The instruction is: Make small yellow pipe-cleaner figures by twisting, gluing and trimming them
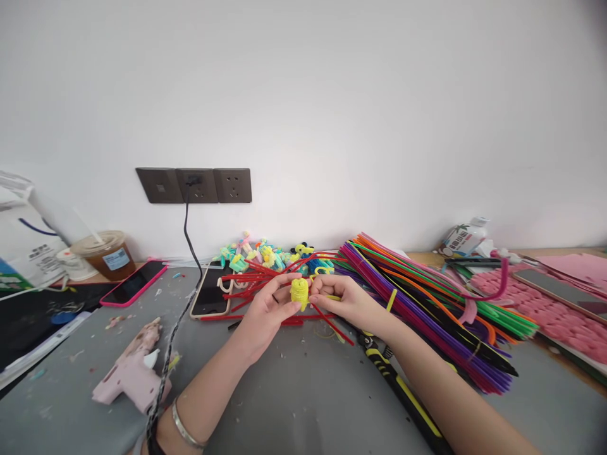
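Observation:
A small yellow coiled piece [300,291] is held upright above the grey work surface, near the middle of the view. My left hand [269,311] has its thumb and fingers around the left side of this piece. Close against its right side, my right hand [342,299] is pinched on a thin yellow strand, which shows between the fingers. Red pipe cleaners [251,278] lie behind and under both hands. Black-and-yellow pliers [396,385] rest below my right forearm.
A bundle of coloured pipe cleaners [427,309] spreads across the right. Small figures [265,254] sit by the wall. At left are a pink glue gun [135,373], its cable, a phone [212,291], a pink-cased phone [134,284] and a drink cup [108,256].

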`<state>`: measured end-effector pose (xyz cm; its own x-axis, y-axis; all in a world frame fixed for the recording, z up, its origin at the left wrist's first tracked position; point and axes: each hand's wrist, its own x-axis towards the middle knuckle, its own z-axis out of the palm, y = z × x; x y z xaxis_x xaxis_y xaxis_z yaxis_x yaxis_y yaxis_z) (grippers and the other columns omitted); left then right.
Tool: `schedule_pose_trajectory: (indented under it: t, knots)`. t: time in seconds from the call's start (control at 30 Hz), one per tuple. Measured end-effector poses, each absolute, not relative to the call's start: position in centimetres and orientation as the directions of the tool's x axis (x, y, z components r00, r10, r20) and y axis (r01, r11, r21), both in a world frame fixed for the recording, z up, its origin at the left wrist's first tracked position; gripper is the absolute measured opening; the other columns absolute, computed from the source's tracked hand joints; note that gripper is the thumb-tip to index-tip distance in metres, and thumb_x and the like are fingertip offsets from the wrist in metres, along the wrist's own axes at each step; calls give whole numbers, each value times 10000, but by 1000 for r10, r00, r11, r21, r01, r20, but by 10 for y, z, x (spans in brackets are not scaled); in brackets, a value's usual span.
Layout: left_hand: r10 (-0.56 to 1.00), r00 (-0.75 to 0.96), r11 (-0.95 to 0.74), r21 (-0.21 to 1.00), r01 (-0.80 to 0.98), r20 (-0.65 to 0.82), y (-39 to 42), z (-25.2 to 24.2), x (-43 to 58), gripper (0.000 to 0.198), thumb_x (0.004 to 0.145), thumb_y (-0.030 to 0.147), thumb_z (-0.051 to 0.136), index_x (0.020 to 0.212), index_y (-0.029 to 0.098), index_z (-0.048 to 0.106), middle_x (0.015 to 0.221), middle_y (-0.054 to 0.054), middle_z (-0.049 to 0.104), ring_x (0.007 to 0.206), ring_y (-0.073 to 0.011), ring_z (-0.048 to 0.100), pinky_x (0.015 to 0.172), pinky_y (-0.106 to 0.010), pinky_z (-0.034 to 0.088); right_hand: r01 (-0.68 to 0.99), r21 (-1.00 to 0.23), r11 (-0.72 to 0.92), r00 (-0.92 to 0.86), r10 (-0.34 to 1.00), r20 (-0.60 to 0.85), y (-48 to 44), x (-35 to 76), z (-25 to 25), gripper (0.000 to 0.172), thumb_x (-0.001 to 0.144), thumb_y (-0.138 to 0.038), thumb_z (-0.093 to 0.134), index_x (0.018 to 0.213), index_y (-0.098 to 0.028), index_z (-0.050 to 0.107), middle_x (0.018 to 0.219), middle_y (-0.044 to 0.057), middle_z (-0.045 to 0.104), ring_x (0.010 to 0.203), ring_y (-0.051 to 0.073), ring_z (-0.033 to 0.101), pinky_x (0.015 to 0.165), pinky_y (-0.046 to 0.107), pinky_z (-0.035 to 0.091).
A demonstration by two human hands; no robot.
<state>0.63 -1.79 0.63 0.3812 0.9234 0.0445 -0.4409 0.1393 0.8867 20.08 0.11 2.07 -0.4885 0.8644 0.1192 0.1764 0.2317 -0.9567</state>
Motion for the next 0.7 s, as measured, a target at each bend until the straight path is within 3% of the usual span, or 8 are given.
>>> schedule_pose_trajectory:
  t: [0.37,0.7]
  knots:
    - [942,333,186,887,-422,-39,-19,6,8,383,690,167,809,1038,198,650,1070,-65,686,927,-185,646,814,-302,495,205,-950,235,-508,855,102,2,206,19,315,846,-469,655,790,-180,541,560,-84,359,516,82,273,505,240,212]
    - [932,359,82,948,-308,36,-13,-1,2,372,736,165,770,1076,204,626,999,-64,700,968,-189,632,870,-302,479,200,-956,216,-498,862,91,1,209,23,298,830,-434,684,773,-171,555,556,-90,350,517,78,262,506,239,212]
